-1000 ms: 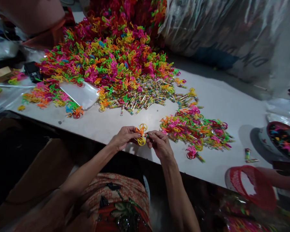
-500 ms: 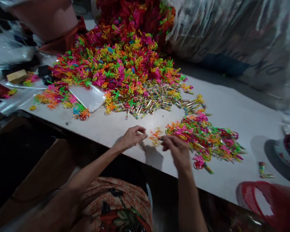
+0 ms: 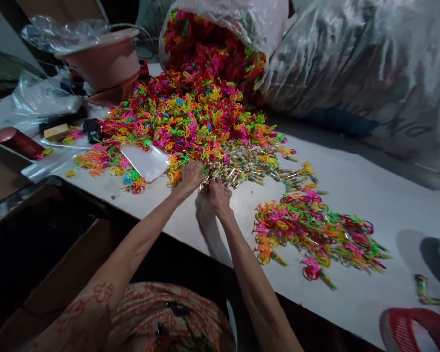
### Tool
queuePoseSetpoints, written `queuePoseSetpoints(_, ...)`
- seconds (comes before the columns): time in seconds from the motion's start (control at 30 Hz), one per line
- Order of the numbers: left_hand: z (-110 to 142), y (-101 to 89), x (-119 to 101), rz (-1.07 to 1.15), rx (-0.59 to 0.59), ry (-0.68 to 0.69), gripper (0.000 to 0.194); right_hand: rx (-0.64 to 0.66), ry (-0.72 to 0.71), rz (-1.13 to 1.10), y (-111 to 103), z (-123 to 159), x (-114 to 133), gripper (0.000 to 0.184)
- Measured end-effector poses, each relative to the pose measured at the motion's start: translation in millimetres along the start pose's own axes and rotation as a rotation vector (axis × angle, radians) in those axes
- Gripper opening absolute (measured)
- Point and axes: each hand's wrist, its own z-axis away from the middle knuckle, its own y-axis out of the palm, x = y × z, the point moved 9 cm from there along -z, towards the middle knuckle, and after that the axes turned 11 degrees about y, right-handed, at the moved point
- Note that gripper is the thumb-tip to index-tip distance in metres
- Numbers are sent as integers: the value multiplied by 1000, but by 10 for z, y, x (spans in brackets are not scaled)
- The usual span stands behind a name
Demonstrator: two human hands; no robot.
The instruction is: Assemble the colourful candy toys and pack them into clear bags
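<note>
My left hand [image 3: 192, 175] reaches into the near edge of a big heap of small bright plastic figures with rings [image 3: 190, 112]. Its fingertips are hidden among the pieces, so its grip does not show. Close beside it, my right hand [image 3: 220, 194] is at the edge of a pile of small clear tubes with colourful filling [image 3: 247, 164]. Its fingers are curled together, and whatever is between them is hidden. To the right lies a separate pile of figures joined to tubes [image 3: 311, 227].
A clear plastic bag [image 3: 146, 161] lies left of my hands. Further left are a phone [image 3: 92, 130], a red cylinder [image 3: 18, 143] and a pink tub [image 3: 102, 58]. A large sack [image 3: 352, 83] stands behind. A red basket [image 3: 418, 325] is at the lower right.
The orange and yellow figure on a tube has left my right hand and the right pile has an orange-yellow piece at its near-left edge. Both hands have moved forward to the heaps.
</note>
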Motion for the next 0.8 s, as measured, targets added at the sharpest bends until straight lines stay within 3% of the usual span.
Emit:
queuePoseSetpoints(0.1,95,-194,77,140,-111,-56,6,-36,-18,20,-17,-7,-48,26)
queuePoseSetpoints(0.17,226,-256,150,389,-167,-119,4,-84,-32,-50,-72,56,-184,21)
queuePoseSetpoints(0.27,506,-188,192,878,-178,-226,14,-129,-10,-389,-181,200,-438,14)
queuePoseSetpoints(0.4,920,29,47,1278,-32,-369,27,160,59,-1081,-94,420,-578,24)
queuePoseSetpoints(0.5,1138,131,-95,1390,25,-435,35,298,126,-1339,-55,610,-541,28)
queuePoseSetpoints(0.8,1384,301,-393,1607,46,-529,40,301,103,-1308,-16,927,-453,21)
